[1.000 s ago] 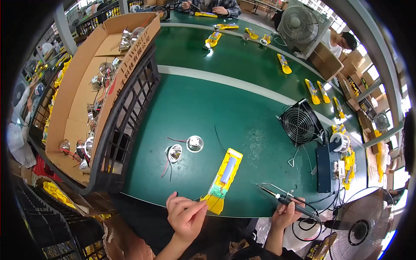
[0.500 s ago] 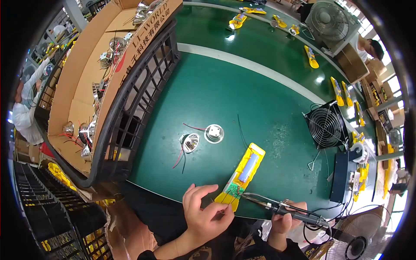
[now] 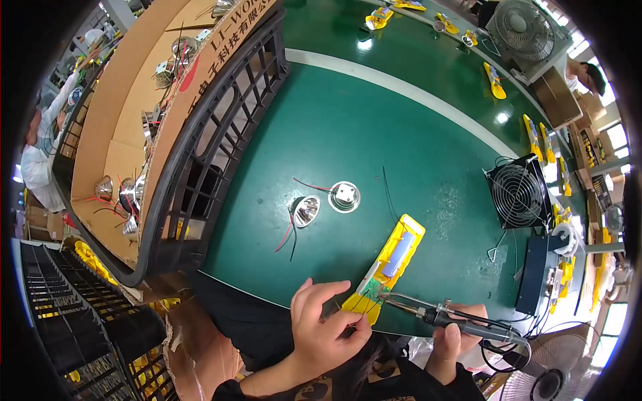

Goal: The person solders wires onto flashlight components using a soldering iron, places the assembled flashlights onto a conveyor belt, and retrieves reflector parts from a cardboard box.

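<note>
A yellow plastic casing (image 3: 409, 234) lies slantwise near the table's front edge, its open side up. Inside it sit a blue cylindrical battery (image 3: 399, 255) and, lower down, a small green circuit board (image 3: 372, 290). My right hand (image 3: 458, 337) grips a soldering iron (image 3: 461, 324) with a thin metal tube alongside; its tip meets the board. At the casing's lower end, my left hand (image 3: 328, 327) pinches what looks like a thin dark wire between thumb and forefinger. Left of the casing rest two reflector lamp cups, one tilted (image 3: 307, 211) and one face down (image 3: 345, 196), both with leads.
On the left, a black plastic crate (image 3: 221, 147) holds a cardboard box (image 3: 127, 113) of reflectors. A small black fan (image 3: 517, 192) and a dark blue box-shaped unit (image 3: 535, 274) stand at the right. More yellow casings (image 3: 494, 80) lie beyond the pale strip. Other people work farther off.
The view has shifted slightly, so the table's things sit a little farther right. Both hands keep their grip, and the iron's tip stays at the board.
</note>
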{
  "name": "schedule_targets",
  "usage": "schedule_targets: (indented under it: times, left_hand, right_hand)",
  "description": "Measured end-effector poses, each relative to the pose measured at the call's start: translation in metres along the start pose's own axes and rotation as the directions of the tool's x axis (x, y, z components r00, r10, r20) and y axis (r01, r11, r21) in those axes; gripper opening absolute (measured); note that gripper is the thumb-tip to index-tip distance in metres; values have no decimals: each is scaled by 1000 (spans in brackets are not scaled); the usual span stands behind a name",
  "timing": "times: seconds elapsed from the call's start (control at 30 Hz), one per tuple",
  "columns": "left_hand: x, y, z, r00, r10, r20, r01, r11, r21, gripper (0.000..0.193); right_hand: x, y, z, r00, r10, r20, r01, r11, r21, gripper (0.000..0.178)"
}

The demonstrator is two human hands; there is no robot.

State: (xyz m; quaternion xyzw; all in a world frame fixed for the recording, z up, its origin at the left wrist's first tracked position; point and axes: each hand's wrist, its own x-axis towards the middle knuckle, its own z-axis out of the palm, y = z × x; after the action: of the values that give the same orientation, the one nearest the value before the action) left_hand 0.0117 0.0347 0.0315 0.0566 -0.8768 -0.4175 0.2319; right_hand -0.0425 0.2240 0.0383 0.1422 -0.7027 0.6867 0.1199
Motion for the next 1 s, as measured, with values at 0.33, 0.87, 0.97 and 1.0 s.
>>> schedule_targets:
  times: [0.33, 0.87, 0.97, 1.0]
  left_hand:
    - [0, -2, 0, 1000, -2, -12, 2, 1000, -16, 17]
    - [0, -2, 0, 1000, -8, 8, 8, 1000, -17, 18]
    - [-1, -2, 0, 1000, -11, 6, 11, 1000, -12, 18]
    - [-1, -2, 0, 1000, -10, -13, 10, 1000, -15, 18]
  right_hand:
    - [3, -8, -1, 999, -5, 43, 8, 998, -58, 27]
    - [3, -9, 1, 999, 6, 40, -1, 992, -123, 32]
    - [2, -11, 1, 1000, 15, -12, -16, 996, -88, 36]
    - [2, -12, 1, 999, 42, -28, -44, 996, -83, 38]
